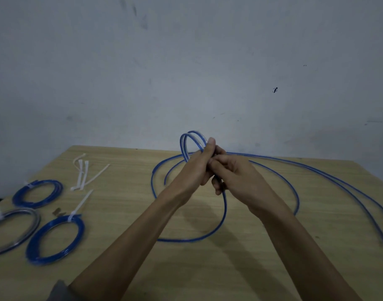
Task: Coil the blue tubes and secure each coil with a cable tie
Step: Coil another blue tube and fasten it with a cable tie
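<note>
Both hands, left hand (196, 170) & right hand (232, 172), pinch the blue tube (224, 205) loops tight; w/ a loose grip the springy coil could pop open.

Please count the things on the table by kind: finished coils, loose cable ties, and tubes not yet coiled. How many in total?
Finished coils: 3
Loose ties: about 4, overlapping, hard to separate
Uncoiled tubes: cannot tell; strands overlap
Total: about 7, tubes excluded
</note>
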Action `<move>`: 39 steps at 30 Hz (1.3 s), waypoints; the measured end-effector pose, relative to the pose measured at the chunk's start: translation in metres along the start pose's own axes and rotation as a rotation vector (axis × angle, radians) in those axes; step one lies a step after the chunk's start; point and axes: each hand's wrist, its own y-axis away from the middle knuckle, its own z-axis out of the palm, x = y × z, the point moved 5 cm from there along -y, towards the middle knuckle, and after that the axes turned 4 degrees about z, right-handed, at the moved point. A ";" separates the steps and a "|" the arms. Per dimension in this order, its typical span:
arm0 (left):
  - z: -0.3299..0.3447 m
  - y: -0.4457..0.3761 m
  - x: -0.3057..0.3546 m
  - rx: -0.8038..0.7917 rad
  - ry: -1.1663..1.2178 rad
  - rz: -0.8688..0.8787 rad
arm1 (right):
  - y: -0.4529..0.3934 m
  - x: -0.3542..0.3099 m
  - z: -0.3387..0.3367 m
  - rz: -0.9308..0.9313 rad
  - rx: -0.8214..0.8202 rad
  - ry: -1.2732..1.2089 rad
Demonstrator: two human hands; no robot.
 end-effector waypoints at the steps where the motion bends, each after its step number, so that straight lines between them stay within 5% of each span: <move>1: 0.000 0.001 0.003 0.000 0.031 0.007 | 0.000 0.000 0.000 -0.017 0.032 0.006; 11: -0.007 0.003 0.016 0.093 -0.028 0.056 | 0.006 -0.017 0.009 -0.194 0.132 -0.079; 21: -0.011 0.003 0.018 0.032 0.071 0.109 | 0.006 -0.013 0.004 -0.143 0.096 -0.025; 27: -0.021 0.001 0.019 0.148 0.035 0.113 | 0.008 -0.019 0.009 -0.139 0.064 -0.022; 32: -0.050 -0.010 0.029 0.274 0.634 0.089 | 0.011 -0.017 0.014 -0.120 -0.057 0.067; 36: -0.082 -0.005 0.039 0.182 0.953 0.102 | 0.013 -0.014 0.016 -0.184 -0.172 0.315; 39: -0.095 0.000 0.045 -0.030 1.211 0.044 | 0.009 -0.008 0.009 -0.225 -0.129 0.543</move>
